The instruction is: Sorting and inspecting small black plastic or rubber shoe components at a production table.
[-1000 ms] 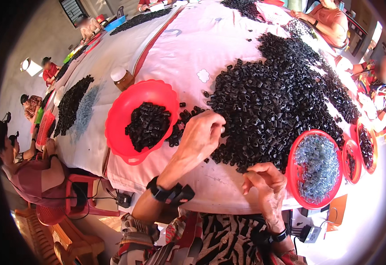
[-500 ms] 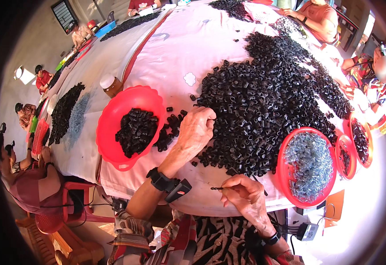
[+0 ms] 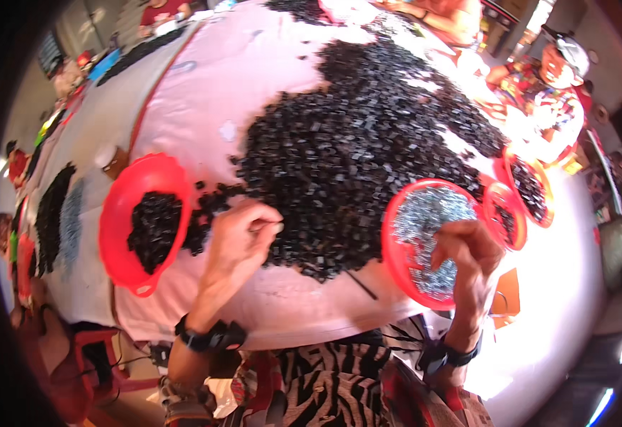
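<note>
My left hand [image 3: 243, 231] is closed in a pinch at the near left edge of a big heap of small black plastic pieces [image 3: 339, 149]. Whatever its fingertips hold is too small to make out. Over a red basin [image 3: 394, 267] filled with tiny silvery metal parts [image 3: 432, 213], my right hand [image 3: 471, 249] points its bent fingers down. Those fingers are drawn together, their tips partly hidden and slightly blurred. A thin dark stick [image 3: 362, 285] lies on the pink cloth between both hands.
Left of my left hand stands a red scalloped bowl [image 3: 122, 245] with black pieces; a brown jar [image 3: 112, 162] is behind it. Smaller red basins [image 3: 504, 217] sit at the right. A person [image 3: 553, 107] works across the table's right side, others farther off.
My right hand has moved right from the table's near edge to the basin of silvery parts; the short dark piece it held no longer shows. My left hand stays pinched near the heap. The view has shifted.
</note>
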Demonstrator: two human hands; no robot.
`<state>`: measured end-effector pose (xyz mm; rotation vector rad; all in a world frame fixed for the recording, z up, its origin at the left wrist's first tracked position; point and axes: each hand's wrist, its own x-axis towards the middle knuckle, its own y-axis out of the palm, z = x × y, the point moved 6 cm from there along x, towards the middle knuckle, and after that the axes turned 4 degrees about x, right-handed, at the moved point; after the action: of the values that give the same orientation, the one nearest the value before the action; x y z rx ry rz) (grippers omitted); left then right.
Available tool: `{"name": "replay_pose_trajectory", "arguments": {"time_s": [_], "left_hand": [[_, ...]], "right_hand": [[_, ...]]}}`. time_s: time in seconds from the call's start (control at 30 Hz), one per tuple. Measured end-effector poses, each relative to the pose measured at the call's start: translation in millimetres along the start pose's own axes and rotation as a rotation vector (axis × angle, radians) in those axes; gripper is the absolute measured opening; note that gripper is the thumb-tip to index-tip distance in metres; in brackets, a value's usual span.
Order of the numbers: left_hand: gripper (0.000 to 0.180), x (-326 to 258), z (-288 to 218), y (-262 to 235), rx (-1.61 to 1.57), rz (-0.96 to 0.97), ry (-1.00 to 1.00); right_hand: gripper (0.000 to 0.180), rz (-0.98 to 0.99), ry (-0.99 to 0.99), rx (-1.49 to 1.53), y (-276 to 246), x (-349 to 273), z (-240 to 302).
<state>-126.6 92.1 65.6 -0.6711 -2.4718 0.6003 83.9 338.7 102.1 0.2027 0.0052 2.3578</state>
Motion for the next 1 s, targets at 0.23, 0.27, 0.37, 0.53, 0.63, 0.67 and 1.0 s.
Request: {"name": "replay_pose_trajectory", "arguments": {"time_s": [0.23, 0.27, 0.37, 0.53, 0.63, 0.67, 1.0], "left_hand": [[0.015, -39.0, 7.8, -32.6, -0.045, -0.022, -0.081], [0.016, -44.8, 11.6, -36.8, -0.048, -0.042, -0.115], [0.015, -56.3, 11.5, -46.1, -0.101, 0.006, -0.147], [0.018, -71.5, 22.0, -45.0, -0.104, -0.014, -0.105], [0.018, -81.5, 27.8, -44.4, -0.151, -0.06, -0.195], [0.018, -83.3, 28.4, -43.3, -0.132, -0.064, -0.203], [0.013, -95.7, 23.2, -17.0, -0.387, -0.083, -0.328]], "right_hand": [[0.014, -0.452, -0.22, -0.421, -136.5, 57.6, 3.7], [0.013, -0.507, -0.184, -0.491, -152.3, 63.8, -3.7], [0.013, -0.588, -0.118, -0.607, -200.6, 73.9, -25.4], [0.026, -0.56, -0.103, -0.558, -229.3, 79.7, -47.9], [0.023, -0.425, -0.13, -0.463, -167.3, 66.7, -13.3], [0.023, -0.415, -0.12, -0.448, -146.0, 59.9, -3.0], [0.016, 0.428, 0.051, -0.046, 102.3, -34.7, -35.8]]}}
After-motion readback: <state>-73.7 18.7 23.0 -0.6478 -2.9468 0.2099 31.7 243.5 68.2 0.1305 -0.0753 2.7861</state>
